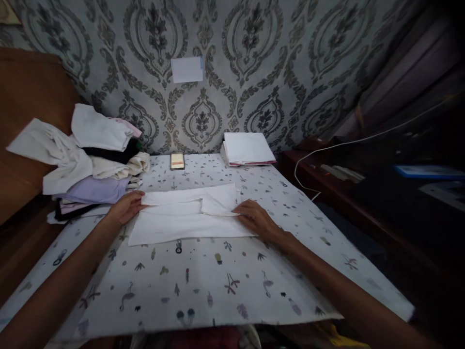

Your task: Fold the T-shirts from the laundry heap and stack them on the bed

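A white cloth (170, 225) lies on the patterned tabletop, partly folded, its upper part turned over in a flat strip with a loose flap near the right end. At its left end, my left hand (128, 207) pinches the edge between thumb and fingers. My right hand (255, 216) has its fingers closed on the flap at the right end. Both forearms reach in from the lower corners.
Piled clothes (96, 189) stand at the table's left side. A phone (177, 161) and a white stack (249, 148) lie near the papered wall. A dark red side table (308, 169) with a white cable (339, 144) is at right.
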The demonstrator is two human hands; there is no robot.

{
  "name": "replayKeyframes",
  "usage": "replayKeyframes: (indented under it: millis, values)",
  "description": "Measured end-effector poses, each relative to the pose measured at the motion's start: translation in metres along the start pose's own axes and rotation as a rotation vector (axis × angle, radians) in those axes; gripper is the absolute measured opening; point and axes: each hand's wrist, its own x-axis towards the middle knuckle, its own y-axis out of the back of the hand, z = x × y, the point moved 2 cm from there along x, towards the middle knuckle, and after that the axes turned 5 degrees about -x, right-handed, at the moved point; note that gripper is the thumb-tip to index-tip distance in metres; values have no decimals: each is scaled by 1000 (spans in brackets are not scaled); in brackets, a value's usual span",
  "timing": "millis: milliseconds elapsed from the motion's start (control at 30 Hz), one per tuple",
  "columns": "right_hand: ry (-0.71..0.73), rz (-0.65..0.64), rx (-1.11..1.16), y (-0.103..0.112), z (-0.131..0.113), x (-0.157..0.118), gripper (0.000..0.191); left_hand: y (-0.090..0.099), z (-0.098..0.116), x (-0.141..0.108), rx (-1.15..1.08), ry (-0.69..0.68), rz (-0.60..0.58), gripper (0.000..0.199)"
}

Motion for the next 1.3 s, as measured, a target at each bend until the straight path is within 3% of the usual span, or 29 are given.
replayKeyframes:
  millis: [133,267,433,567,633,767,867,1033,1100,1200,1267,1300]
  values:
    - [17,-45,-79,-1,-6,1,28,2,0,10,8,28,-20,6]
    - [56,-69,-186,-7,-21,16,38,-9,-1,19,41,-12,-2,16]
    - [65,-129,-205,-13,-35,30,30,-12,-7,21,115,-120,22,26]
    - [73,-189,-116,2,-35,21,33,1,-7,25,433,-186,8,32]
    - [38,-230,-21,11,-31,16,36,4,-2,28,699,-234,1,34]
    - [-125,-187,149,18,-19,28,41,-11,10,22,1313,-447,31,37]
    - [-194,-103,46,6,-13,53,44,-27,11,7,1439,-500,47,39]
    - [-230,-185,-204,-34,-13,89,56,-63,0,-14,1570,-613,152,45]
    - [-268,-229,-257,-48,-13,95,62,-84,-14,-15,1599,-643,38,48]
    - [-334,-281,-303,-61,-10,96,67,-111,-41,-10,1612,-645,-282,54]
    - [-336,-286,-314,-66,-8,94,69,-114,-54,-5,1615,-593,-383,60]
    - [-327,-286,-317,-67,-8,93,70,-111,-57,-2,1622,-555,-374,64]
